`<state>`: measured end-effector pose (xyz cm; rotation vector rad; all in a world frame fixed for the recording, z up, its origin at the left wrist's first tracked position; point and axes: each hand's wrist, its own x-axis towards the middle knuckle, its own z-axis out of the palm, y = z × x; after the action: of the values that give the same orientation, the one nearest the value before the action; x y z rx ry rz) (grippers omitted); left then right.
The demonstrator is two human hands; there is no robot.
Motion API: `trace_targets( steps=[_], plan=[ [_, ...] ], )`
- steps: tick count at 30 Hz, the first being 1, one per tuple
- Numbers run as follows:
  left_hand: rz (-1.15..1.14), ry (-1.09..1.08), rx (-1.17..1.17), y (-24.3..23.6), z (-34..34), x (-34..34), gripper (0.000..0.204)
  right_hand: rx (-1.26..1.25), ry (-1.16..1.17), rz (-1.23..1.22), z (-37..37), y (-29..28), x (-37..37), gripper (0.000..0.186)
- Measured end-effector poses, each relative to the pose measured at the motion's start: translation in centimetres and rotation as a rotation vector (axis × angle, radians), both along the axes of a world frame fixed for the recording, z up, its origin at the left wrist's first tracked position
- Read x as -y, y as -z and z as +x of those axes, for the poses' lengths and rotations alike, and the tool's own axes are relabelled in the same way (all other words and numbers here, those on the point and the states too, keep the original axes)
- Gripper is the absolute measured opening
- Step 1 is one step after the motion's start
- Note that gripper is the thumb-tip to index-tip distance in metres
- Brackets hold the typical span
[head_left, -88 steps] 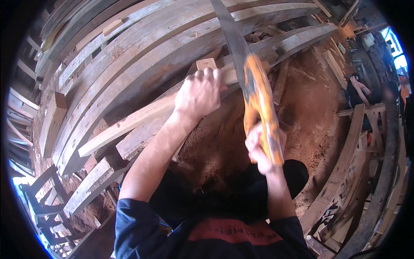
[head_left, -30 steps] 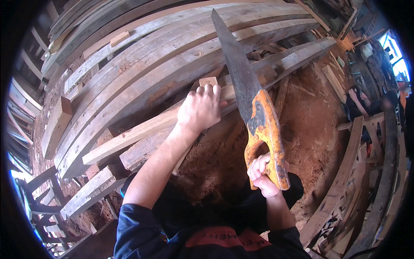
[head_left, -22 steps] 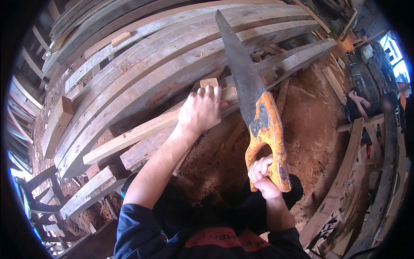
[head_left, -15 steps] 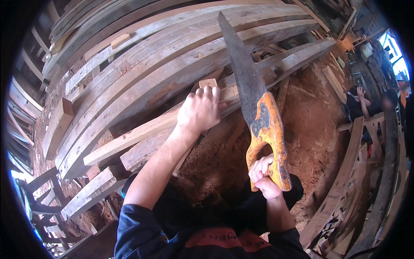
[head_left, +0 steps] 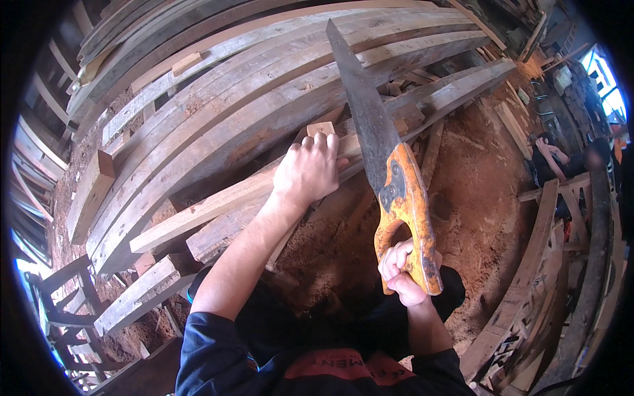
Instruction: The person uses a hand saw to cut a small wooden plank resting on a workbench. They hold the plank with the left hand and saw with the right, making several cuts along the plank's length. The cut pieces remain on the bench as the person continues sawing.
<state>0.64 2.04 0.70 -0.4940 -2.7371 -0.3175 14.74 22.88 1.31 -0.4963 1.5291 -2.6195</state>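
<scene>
My right hand (head_left: 404,270) is wrapped around the worn orange handle of a handsaw (head_left: 360,99). Its broad grey blade points up and away, tilting left, and passes above the timber. My left hand (head_left: 308,168) is closed over a pale wooden batten (head_left: 205,214), with the thumb along its right side. Just past the knuckles, the end of a small wood block (head_left: 321,128) sticks out; its lower part is hidden by the fingers. The batten lies on rougher timber (head_left: 221,237) below. The saw teeth seem not to touch the batten.
Long thick beams (head_left: 251,112) lie side by side beyond my hands. A beam end (head_left: 142,297) juts out at the lower left. Brown sawdust (head_left: 479,171) covers the ground. Timbers (head_left: 522,290) are stacked at the right, where another person (head_left: 551,158) is.
The saw has shifted slightly left, its blade tip leaning a little further left. My left hand has stayed closed over the batten with almost no movement.
</scene>
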Motion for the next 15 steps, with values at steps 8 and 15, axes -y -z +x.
trace_targets(
  steps=[8, 15],
  plan=[
    [-0.009, -0.011, 0.006, -0.16, 0.11, 0.0, 0.035, -0.03, 0.007, 0.016, -0.12, 0.45, 0.06, 0.031],
    [-0.009, -0.008, 0.002, -0.07, 0.16, -0.04, 0.035, 0.019, 0.012, 0.108, 0.0, -0.09, -0.01, 0.026]
  ],
)
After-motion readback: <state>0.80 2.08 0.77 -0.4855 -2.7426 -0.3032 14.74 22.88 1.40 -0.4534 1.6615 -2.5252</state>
